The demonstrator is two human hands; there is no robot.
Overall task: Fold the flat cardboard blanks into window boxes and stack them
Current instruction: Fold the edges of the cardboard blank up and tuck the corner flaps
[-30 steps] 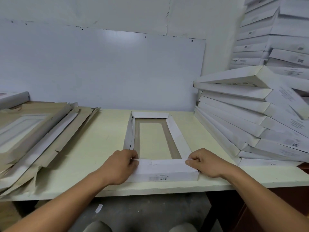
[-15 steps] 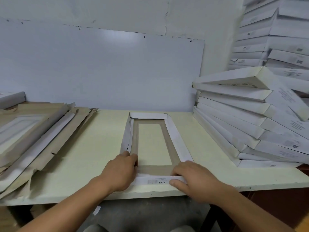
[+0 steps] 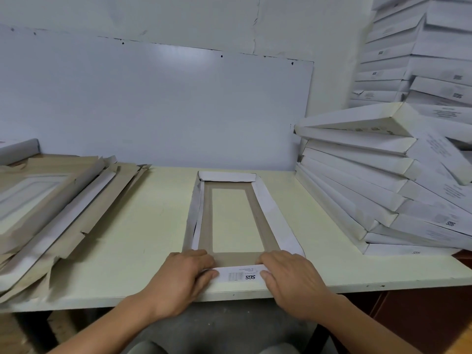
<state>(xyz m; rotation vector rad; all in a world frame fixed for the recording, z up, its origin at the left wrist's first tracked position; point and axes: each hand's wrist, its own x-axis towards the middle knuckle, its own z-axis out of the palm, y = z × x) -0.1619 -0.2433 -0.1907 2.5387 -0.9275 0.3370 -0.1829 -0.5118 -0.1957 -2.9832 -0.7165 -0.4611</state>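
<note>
Half-folded window box [image 3: 231, 221] (both hands gripping)

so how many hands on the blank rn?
2. Left hand grips the near flap's left end, right hand its right end. Blank lies mid-table.
</note>
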